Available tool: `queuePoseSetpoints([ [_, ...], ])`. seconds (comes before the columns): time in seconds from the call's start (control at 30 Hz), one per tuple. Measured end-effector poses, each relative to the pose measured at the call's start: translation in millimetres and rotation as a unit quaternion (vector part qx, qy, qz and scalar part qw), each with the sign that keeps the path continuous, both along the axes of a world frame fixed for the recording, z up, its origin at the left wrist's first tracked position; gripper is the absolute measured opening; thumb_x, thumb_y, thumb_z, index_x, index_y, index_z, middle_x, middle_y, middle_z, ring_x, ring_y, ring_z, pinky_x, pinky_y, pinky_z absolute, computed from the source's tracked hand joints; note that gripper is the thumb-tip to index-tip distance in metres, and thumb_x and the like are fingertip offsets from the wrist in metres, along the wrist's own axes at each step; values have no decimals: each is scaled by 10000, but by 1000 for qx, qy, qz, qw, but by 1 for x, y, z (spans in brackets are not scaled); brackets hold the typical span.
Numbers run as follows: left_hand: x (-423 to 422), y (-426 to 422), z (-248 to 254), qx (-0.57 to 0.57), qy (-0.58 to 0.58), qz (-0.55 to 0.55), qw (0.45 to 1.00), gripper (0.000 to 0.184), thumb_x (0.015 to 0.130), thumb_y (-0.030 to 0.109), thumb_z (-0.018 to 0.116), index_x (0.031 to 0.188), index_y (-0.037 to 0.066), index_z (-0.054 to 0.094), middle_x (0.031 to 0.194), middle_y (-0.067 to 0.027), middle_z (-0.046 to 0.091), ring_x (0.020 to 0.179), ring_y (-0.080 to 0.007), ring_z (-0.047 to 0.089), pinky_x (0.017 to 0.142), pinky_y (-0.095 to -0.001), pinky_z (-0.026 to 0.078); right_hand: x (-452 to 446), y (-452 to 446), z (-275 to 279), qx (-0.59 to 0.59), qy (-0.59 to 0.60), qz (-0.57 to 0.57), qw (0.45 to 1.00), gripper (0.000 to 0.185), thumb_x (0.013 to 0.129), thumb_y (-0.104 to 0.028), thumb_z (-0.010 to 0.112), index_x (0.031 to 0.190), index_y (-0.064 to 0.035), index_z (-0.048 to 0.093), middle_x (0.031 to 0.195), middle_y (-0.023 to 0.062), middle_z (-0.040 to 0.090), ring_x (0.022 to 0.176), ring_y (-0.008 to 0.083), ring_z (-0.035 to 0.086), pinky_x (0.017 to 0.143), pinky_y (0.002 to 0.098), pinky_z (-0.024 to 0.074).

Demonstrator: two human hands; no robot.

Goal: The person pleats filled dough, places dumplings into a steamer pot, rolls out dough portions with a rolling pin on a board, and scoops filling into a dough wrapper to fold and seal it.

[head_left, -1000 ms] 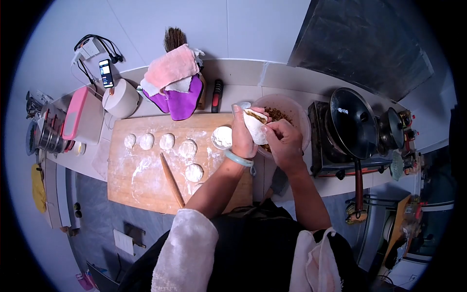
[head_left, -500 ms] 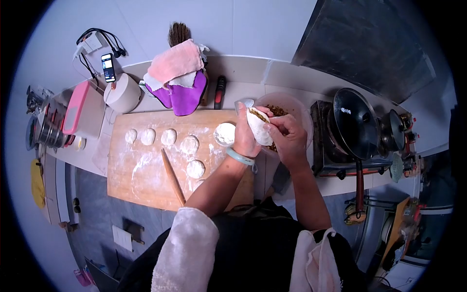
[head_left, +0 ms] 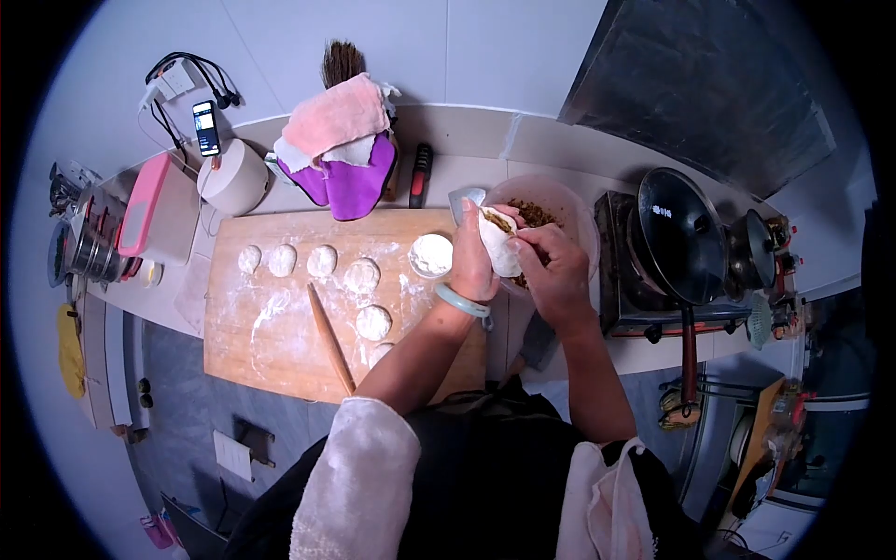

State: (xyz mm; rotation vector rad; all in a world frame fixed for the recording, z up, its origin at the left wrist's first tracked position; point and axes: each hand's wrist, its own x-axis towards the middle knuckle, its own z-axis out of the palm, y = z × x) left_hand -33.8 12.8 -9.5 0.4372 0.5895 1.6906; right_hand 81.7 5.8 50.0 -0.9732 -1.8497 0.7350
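Observation:
A folded, filled bun (head_left: 500,250) of white dough rests in my left hand (head_left: 473,261), its brown filling showing through a gap along the upper edge. My right hand (head_left: 557,271) pinches the dough rim at the gap's lower end. Both hands are above the near side of a translucent bowl (head_left: 586,224) of chopped brown filling (head_left: 537,213). Left of my left hand, a small bowl of white flour (head_left: 432,255) sits on the floured wooden board (head_left: 245,345). Several round dough pieces (head_left: 362,274) and a rolling pin (head_left: 330,338) lie there too.
At the right, a black wok (head_left: 686,229) stands on a gas stove (head_left: 616,271), its handle pointing toward me. Behind the board are a purple and pink cloth pile (head_left: 350,173), a red-and-black handled tool (head_left: 421,175) and a phone (head_left: 206,129) on a white round device (head_left: 235,177).
The right fingers have shifted slightly along the dough rim, and the filled dough has moved a little to the right with my hands. The rest stays put.

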Motion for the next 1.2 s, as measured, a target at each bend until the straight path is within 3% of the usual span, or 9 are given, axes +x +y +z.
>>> queuePoseSetpoints([
  [0.23,1,-4,4,-15,100,31,994,687,1029,521,186,961,-7,619,877,-112,638,803,-208,615,776,-315,505,-3,-6,12,-48,-40,-26,998,102,823,-68,721,871,-6,655,766,69,617,652,138,584,611,292,480],
  [0.53,2,-3,-1,-17,171,60,983,693,1033,509,193,962,-21,634,881,-116,650,812,-198,615,795,-313,501,2,2,3,122,-123,5,985,41,831,-25,642,866,-4,642,779,164,613,707,329,601,648,397,470],
  [0.63,4,-2,-1,-8,175,62,983,686,1033,506,200,969,-22,633,881,-120,651,811,-201,619,796,-315,503,7,7,1,144,-144,25,979,66,829,-24,653,877,5,619,779,146,624,708,277,615,654,367,476],
  [0.73,5,-2,-2,-11,130,44,990,679,1033,503,206,986,-24,631,877,-122,652,813,-205,625,799,-317,507,12,11,-2,38,-61,39,997,112,826,-18,681,916,2,617,785,89,647,698,159,612,654,299,487],
  [0.83,5,-2,-4,-6,79,15,997,666,1034,499,214,1018,-27,623,885,-124,652,828,-209,629,803,-319,510,10,12,-1,-145,45,1,988,131,817,-14,711,930,-10,644,798,29,651,705,63,578,659,235,485],
  [0.97,9,-3,2,-12,65,26,997,623,1039,474,276,1053,-34,637,886,-89,646,800,-150,607,747,-283,502,10,12,0,-148,61,9,987,108,816,-58,720,895,-17,659,807,24,653,713,94,593,670,266,503],
  [1.2,12,-1,-6,9,77,13,997,600,1039,457,299,1169,-43,603,912,-86,612,825,-165,587,767,-290,498,15,12,-7,-80,5,21,997,69,823,-10,696,881,3,659,815,42,626,727,80,579,675,236,478],
])
